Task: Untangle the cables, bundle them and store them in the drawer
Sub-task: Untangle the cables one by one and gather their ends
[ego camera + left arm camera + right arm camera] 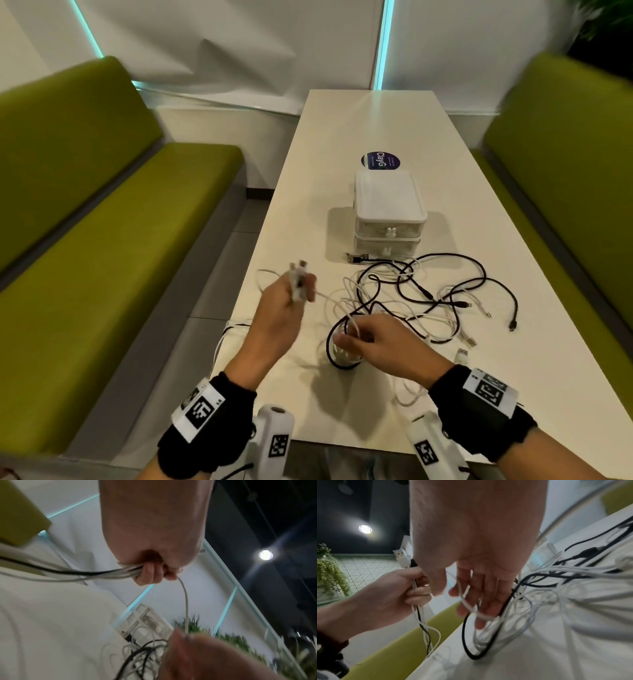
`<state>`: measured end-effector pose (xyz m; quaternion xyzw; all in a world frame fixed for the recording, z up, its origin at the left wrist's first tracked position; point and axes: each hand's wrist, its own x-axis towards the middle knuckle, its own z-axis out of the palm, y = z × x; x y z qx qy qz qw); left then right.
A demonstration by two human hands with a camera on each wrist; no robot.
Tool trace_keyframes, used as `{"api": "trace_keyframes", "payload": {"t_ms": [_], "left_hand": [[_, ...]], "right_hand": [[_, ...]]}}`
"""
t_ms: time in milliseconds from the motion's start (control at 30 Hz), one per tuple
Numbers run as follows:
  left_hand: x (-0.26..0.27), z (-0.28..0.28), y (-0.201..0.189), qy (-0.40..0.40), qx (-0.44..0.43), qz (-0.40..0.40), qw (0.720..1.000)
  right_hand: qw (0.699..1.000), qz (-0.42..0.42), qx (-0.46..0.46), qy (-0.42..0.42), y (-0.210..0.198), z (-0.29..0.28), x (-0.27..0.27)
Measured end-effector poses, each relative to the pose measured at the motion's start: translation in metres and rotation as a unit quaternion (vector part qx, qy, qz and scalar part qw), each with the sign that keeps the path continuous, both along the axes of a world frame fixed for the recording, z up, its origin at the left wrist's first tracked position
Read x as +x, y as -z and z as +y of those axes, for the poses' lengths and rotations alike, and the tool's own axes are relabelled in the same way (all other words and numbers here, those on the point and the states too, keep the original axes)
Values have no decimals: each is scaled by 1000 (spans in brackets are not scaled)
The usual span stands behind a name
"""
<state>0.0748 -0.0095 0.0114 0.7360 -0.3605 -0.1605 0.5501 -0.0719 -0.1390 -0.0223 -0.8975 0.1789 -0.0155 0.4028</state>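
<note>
A tangle of white and black cables [428,294] lies on the white table [359,137] in front of a small white two-drawer unit [388,212], both drawers closed. My left hand [291,298] is raised over the table's left edge and grips a bunch of cable ends [109,573], white ones and a black one. Their USB plugs [400,557] stick up above the fist. My right hand [356,337] hovers low near the front and holds loops of white cable [471,609] among its curled fingers, with a black loop [337,359] hanging around them. A white strand [186,608] runs between both hands.
Green benches [102,222] flank the table on both sides. A round dark sticker [380,161] lies behind the drawer unit. Loose plugs [462,353] rest to the right of my right hand. White cable [222,339] hangs over the table's left edge.
</note>
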Motion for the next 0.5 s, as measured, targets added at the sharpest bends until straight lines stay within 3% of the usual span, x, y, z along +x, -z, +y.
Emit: {"api": "trace_keyframes", "payload": {"t_ms": [67,133,200,267,333,433,500], "left_hand": [[8,1,-11,-77,-76,122,987],[22,6,-20,-142,-91,160,973],[35,12,-18,-174,-37,116,977],[41,15,-10,-179,46,13,983],[35,16,-5,-186,73,-93,975],[16,15,-12,-176,-10,-181,968],[5,13,-11,-105,-55,-175,978]], "right_hand": [[999,21,-23,-21,3,0,0],[999,19,-27,-25,3,0,0],[1000,-2,-22,-11,1,2,-1],[999,-30,-31,9,-1,5,0],[998,-41,-36,26,0,6,0],[999,-24,-32,33,4,5,2],[999,-8,-31,31,5,4,4]]}}
